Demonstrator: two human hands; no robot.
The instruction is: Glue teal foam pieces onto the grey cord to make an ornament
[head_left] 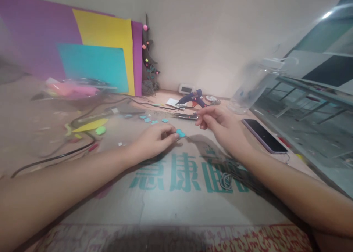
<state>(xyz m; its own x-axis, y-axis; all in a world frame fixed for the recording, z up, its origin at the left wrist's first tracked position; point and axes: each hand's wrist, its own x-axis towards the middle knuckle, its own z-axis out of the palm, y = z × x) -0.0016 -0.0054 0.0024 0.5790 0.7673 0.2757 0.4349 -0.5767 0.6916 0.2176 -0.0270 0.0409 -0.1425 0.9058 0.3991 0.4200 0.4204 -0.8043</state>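
The left hand (pixel 158 138) is pinching a blue piece (pixel 181 133); the right hand (pixel 219 123), grip unclear, is hovering by a tool (pixel 184 116) toward the desk's (pixel 162 95) far edge.

- Glue gun (pixel 190 97): dark plastic, smooth.
- Turquoise cut-out (pixel 180 133), nearer than glue gun: matt, foam-like.
- Coloured sheets (pixel 95 66), left of glue gun: matt, smooth.
- Bottle (pixel 249 88), right of glue gun: clear plastic.
- Phone (pixel 264 135), right of glue gun: glossy screen.
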